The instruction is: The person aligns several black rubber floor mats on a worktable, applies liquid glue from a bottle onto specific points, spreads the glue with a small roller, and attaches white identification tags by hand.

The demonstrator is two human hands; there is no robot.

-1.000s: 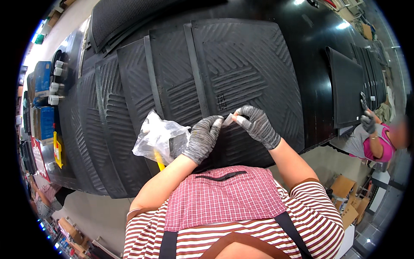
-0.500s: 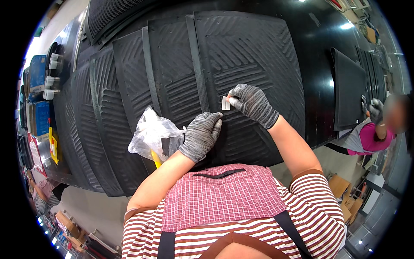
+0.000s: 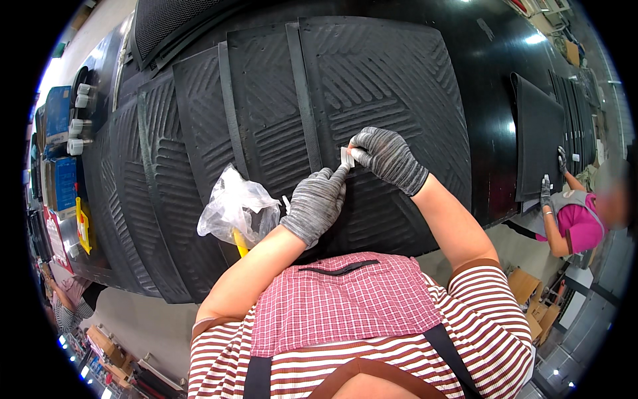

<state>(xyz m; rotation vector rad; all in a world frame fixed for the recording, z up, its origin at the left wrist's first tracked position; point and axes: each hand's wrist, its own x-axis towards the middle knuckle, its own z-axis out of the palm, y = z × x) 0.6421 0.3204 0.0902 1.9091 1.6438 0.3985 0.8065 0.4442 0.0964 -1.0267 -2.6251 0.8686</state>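
Observation:
A small white label (image 3: 345,157) is pinched between the thumb and fingertips of my right hand (image 3: 389,159), just above a ribbed black rubber mat (image 3: 379,73). My left hand (image 3: 314,206) reaches in from below, its index finger stretched to the label's lower edge. The other left fingers curl under the palm, so what they hold, if anything, is hidden. A narrow white bit (image 3: 287,204) shows at that hand's outer side. Both hands wear grey striped gloves. Beside my left forearm a crumpled clear plastic bag (image 3: 232,203) lies on the mats, a yellow handle-like piece (image 3: 240,243) sticking out under it.
Several more black mats (image 3: 199,100) overlap toward the left. At the left edge are blue boxes (image 3: 58,113), white rolls (image 3: 78,126) and a yellow tool (image 3: 82,225). A co-worker in pink (image 3: 578,219) handles a black sheet (image 3: 537,143) at right.
My left hand has moved slightly up, its index finger now against the label. The label has tilted in my right fingertips. The co-worker's hands have lowered onto the black sheet.

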